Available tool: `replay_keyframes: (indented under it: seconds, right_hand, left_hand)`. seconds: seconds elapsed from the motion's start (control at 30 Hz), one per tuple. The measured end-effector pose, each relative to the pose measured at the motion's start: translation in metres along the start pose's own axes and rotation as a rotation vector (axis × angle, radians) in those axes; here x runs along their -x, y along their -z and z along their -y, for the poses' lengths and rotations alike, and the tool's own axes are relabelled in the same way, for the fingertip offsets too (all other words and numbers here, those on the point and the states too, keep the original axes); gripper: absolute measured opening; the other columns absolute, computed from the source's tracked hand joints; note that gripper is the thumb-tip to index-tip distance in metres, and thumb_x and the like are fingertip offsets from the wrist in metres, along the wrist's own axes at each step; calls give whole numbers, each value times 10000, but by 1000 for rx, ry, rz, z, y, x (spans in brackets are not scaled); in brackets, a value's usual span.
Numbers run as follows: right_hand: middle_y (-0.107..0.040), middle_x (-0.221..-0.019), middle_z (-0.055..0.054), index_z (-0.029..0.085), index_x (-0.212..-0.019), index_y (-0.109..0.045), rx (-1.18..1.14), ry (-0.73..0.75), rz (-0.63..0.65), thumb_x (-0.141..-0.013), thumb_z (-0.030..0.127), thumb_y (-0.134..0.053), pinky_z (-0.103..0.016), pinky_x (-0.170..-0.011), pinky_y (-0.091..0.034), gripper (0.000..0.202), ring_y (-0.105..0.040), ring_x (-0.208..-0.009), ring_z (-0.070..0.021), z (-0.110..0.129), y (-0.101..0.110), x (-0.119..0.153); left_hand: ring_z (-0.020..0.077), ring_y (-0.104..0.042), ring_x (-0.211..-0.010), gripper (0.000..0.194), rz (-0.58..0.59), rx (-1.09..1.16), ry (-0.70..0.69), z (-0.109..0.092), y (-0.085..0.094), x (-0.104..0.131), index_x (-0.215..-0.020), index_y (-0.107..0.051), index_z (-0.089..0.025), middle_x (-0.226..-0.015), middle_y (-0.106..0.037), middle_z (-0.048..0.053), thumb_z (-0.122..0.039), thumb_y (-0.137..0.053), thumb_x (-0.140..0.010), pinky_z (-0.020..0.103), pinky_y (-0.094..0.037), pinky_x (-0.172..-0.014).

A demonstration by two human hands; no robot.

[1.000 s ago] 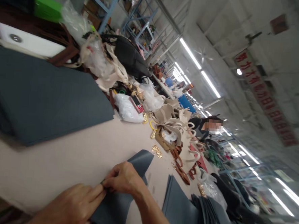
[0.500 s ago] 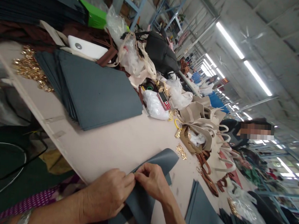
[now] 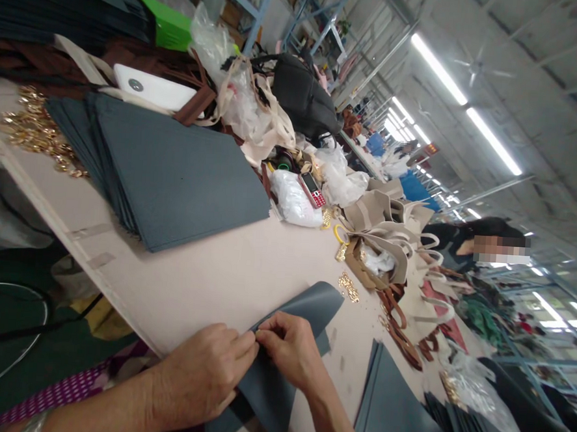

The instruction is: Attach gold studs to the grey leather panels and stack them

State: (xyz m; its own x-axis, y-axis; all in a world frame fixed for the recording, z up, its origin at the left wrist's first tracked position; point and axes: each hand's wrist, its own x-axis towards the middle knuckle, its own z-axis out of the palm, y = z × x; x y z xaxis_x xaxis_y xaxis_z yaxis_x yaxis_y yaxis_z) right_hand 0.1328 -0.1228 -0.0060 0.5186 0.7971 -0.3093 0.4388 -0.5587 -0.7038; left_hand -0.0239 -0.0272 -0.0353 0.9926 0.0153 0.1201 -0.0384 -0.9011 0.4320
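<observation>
A dark blue-grey leather-like panel (image 3: 277, 398), folded and curled at its far end, lies at the near edge of the table under both hands. My left hand (image 3: 205, 370) is closed at the panel's edge, thumb and fingers pinched together. Right beside it, my right hand (image 3: 288, 346) pinches the same edge, and the fingertips of both hands meet. Anything small between the fingertips is too hidden to make out. Beyond the panel lies a small pile of gold metal fittings (image 3: 348, 287).
A stack of dark panels (image 3: 183, 177) lies on the left of the table (image 3: 206, 283), near more gold fittings (image 3: 39, 129). Another dark stack (image 3: 399, 405) is at right. Beige handbags (image 3: 376, 215), plastic bags and a red phone (image 3: 312, 190) line the far side, where a person sits.
The camera view has shifted slightly. Both hands keep their pinch at the panel's edge, with hardly any visible movement.
</observation>
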Motion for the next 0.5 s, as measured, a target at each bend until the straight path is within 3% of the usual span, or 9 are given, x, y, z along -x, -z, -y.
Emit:
replay_keyframes:
  seconds: [0.23,0.37,0.5]
  right_hand:
    - [-548,-443,61,174,-627,-621,-87,-288,179,-683,137,-606,-151,-367,-418,69,-504,-391,-83,14,7,-17]
    - [-527,-393,59,175,-553,-602,-40,-344,221,-664,102,-633,-148,-342,-427,136,-512,-374,-89,26,12,-26]
    - [-512,-376,66,181,-511,-587,5,-397,222,-648,80,-674,-146,-350,-413,191,-500,-364,-86,32,12,-30]
  left_hand:
    - [274,-637,-833,348,16,18,5,-1,0,1,-1140,-614,-171,-1020,-669,58,-125,-519,-809,452,-551,-719]
    - [285,-645,-866,410,26,36,5,-1,1,0,-1149,-622,-170,-1052,-681,69,-76,-489,-773,463,-561,-738]
    - [283,-664,-892,490,-41,-25,-27,2,-6,3,-1185,-640,-189,-1105,-701,89,-42,-460,-753,443,-549,-757]
